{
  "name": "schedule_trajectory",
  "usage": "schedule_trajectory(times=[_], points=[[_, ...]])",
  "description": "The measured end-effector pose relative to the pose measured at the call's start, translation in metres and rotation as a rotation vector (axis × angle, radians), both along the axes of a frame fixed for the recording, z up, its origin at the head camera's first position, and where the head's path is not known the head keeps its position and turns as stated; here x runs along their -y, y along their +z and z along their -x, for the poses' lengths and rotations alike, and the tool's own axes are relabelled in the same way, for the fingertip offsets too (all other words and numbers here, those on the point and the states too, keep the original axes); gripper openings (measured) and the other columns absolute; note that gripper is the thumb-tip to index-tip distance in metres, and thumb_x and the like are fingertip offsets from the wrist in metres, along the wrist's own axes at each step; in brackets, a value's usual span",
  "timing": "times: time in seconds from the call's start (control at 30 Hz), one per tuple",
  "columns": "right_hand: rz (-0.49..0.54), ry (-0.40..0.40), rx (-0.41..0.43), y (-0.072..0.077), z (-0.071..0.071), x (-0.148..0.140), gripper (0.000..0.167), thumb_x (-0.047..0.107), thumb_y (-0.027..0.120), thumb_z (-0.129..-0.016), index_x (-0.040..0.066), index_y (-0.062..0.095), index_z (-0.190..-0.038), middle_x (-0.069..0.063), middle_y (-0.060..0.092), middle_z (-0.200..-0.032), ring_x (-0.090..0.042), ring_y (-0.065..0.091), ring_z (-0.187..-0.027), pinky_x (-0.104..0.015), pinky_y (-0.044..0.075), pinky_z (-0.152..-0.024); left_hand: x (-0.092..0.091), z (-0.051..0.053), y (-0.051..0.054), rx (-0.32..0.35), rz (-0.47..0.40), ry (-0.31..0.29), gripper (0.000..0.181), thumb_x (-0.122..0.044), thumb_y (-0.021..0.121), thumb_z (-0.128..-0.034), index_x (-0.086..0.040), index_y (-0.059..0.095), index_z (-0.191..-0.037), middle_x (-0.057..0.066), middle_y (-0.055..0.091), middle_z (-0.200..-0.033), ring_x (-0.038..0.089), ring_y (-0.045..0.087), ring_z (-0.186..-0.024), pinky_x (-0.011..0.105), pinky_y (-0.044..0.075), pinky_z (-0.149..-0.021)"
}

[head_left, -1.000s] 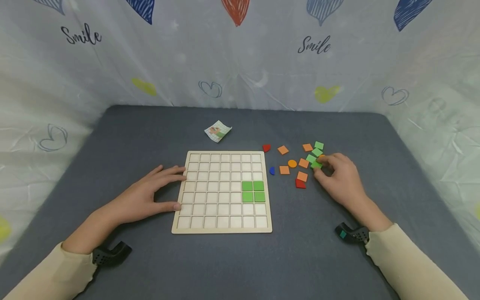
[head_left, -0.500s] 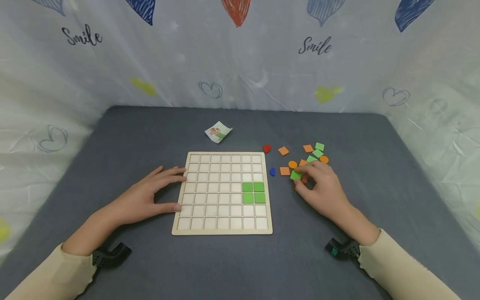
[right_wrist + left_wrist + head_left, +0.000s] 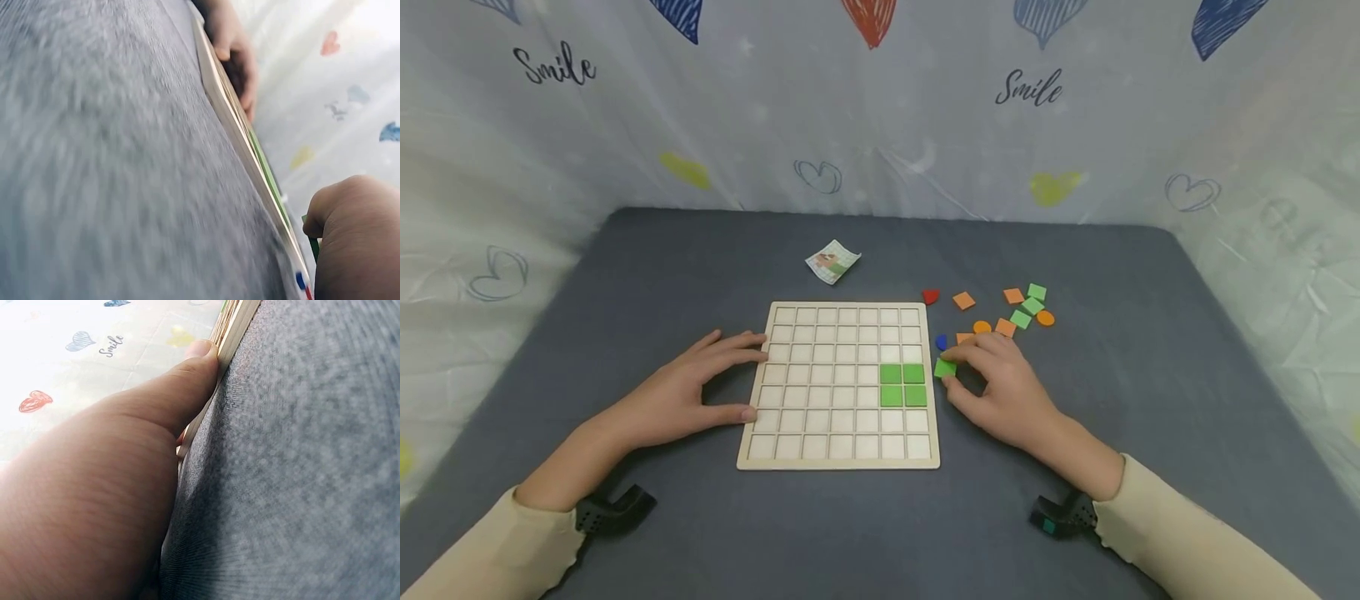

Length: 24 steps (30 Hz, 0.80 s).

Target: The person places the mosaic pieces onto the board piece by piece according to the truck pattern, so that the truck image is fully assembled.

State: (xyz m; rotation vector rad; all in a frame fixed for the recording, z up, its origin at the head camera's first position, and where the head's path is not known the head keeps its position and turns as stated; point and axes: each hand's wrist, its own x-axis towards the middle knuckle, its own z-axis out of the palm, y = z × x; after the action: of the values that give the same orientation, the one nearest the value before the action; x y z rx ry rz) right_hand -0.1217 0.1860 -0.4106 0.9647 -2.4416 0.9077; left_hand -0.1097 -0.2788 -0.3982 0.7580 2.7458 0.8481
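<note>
A wooden grid board [image 3: 838, 462] lies flat on the table, with green square tiles [image 3: 902, 385] filling a two-by-two block of cells near its right side. My left hand [image 3: 670, 404] rests at the board's left edge, fingers extended and thumb touching the rim; the left wrist view shows that thumb [image 3: 194, 369] against the board's side. Between thumb and fingertips my right hand [image 3: 1003, 392] pinches a green square tile [image 3: 944, 368] just beside the board's right edge. In the right wrist view, only a dark edge of that tile [image 3: 312, 244] shows under the hand.
Loose pieces lie right of the board: orange squares [image 3: 1013, 296], orange discs [image 3: 1046, 318], green tiles [image 3: 1036, 292], a red piece [image 3: 931, 297] and a blue one [image 3: 942, 342]. My right hand covers part of this group. A patterned paper card [image 3: 833, 262] lies behind the board.
My right hand has taken a green tile from the pile and carried it left to the board's right edge. My left hand stays at the board's left edge.
</note>
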Motion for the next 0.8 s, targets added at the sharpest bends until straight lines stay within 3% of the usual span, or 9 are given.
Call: schedule_trajectory(times=[0.3,0.47,0.8], points=[[-0.007,0.095,0.026,0.003,0.000,0.030,0.021,0.010,0.080,-0.092,0.007,0.081,-0.113,-0.002,0.071,-0.106,-0.020,0.062,-0.097,-0.044,0.052,-0.090,0.002,-0.002,-0.002,0.001,0.003,0.011,0.079,-0.060,0.085,-0.0915,-0.031,0.057,-0.159,-0.005,0.034,-0.177,0.045,0.012,-0.166,0.073,0.020,-0.129],[-0.041,0.145,0.046,0.006,0.002,0.048,0.020,0.013,0.078,-0.096,0.008,0.080,-0.115,-0.001,0.070,-0.106,-0.018,0.061,-0.096,-0.041,0.051,-0.087,0.002,0.000,-0.002,-0.011,0.001,0.000,0.080,-0.060,0.084,-0.0918,-0.030,0.056,-0.160,-0.004,0.034,-0.177,0.042,0.013,-0.167,0.069,0.017,-0.132],[-0.103,0.146,0.084,0.009,0.009,0.075,0.016,0.018,0.075,-0.099,0.012,0.080,-0.113,0.001,0.068,-0.106,-0.017,0.060,-0.098,-0.042,0.051,-0.089,0.001,0.002,-0.001,-0.009,0.003,-0.008,0.080,-0.061,0.084,-0.0916,-0.030,0.055,-0.160,-0.004,0.034,-0.177,0.040,0.014,-0.167,0.068,0.016,-0.133]])
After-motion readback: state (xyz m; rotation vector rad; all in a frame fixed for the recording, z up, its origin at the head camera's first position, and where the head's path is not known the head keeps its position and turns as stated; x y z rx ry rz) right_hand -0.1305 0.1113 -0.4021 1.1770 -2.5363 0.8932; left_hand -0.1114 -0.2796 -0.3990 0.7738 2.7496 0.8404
